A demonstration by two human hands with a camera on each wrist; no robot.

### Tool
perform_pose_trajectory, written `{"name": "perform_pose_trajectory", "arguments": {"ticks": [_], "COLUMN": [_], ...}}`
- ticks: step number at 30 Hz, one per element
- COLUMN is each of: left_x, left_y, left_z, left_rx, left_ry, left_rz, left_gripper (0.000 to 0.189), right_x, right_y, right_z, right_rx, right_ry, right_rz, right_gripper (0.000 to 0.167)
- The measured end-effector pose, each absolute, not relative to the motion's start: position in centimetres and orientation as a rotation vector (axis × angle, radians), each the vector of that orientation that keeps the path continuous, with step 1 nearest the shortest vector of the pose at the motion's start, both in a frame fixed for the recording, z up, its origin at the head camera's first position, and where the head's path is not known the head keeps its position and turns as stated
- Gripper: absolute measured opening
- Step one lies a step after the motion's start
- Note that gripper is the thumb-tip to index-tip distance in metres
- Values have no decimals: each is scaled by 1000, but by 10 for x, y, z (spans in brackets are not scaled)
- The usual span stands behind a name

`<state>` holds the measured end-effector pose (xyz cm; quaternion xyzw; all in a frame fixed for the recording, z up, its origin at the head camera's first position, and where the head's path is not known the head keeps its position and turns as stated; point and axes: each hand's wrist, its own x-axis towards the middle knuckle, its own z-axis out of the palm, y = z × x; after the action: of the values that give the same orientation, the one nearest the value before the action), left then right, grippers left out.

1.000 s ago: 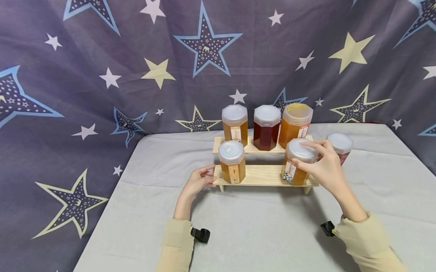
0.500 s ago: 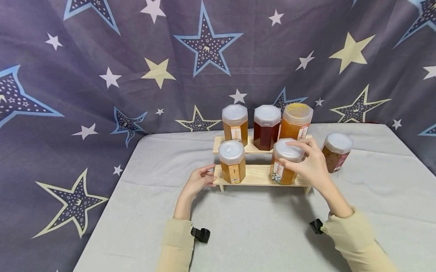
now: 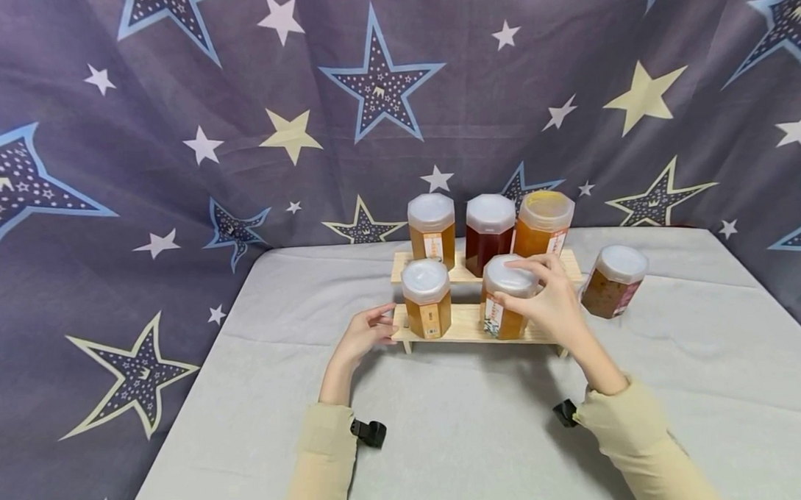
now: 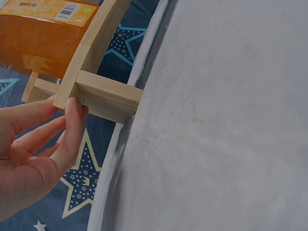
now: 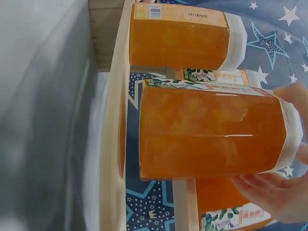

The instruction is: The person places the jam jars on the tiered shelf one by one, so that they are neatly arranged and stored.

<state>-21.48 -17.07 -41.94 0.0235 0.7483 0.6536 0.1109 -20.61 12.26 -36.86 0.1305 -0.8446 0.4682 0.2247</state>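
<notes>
My right hand grips the white lid of an amber honey jar, thumb on the near side and fingers across the top. The jar stands upright over the lower step of a two-step wooden rack; its amber side and flowered label face the right wrist view. My left hand pinches the left end of that lower step, and the left wrist view has its fingertips right at the board's corner. Just inside the left end sits another honey jar with an orange label.
On the upper step stand an amber jar, a dark red jar and a jar with a yellowish lid. A brownish jar rests on the grey cloth right of the rack. A star-patterned curtain hangs behind.
My right hand has moved left along the lower step with the honey jar, uncovering the brownish jar at the right. The left hand stays at the rack's end.
</notes>
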Motion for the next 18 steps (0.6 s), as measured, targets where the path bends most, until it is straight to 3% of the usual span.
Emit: {"name": "perform_pose_trajectory", "arguments": {"ticks": [18], "left_x": [-218], "left_y": [-172], "left_z": [-424], "left_rx": [60], "left_ry": [2183], "left_rz": [1924], "left_gripper": [51], "right_x": [-210], "right_y": [108], "right_z": [-368], "right_rx": [409], "right_ry": [-2316], "right_rz": [1323], "right_gripper": [46]}}
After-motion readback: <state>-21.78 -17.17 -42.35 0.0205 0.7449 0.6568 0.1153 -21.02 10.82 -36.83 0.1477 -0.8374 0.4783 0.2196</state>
